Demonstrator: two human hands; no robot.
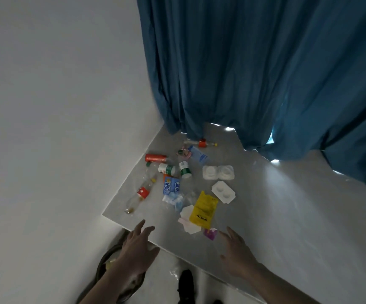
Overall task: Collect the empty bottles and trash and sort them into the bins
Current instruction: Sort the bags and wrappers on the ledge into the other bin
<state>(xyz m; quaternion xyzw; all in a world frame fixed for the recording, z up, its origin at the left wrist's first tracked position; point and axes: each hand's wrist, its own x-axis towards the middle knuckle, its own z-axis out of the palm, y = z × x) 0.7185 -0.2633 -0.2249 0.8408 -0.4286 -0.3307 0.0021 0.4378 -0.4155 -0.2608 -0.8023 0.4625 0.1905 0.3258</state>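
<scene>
Left hand (136,249) and right hand (239,252) both spread wide, empty, over near table edge (173,252); yellow pouch (203,210) just beyond.

- A plain white wall (52,110) fills the left side, unlit and greyish.
- A heavy blue curtain (254,69) hangs in deep folds across the back and right, its hem resting on the grey desk (287,216).
- Daylight leaks in bright patches under the curtain's hem (275,160) and casts a pale sheen on the desk top.
- Below the desk's near edge lies a pale, glossy floor (164,281).
- The room is dim overall.
</scene>
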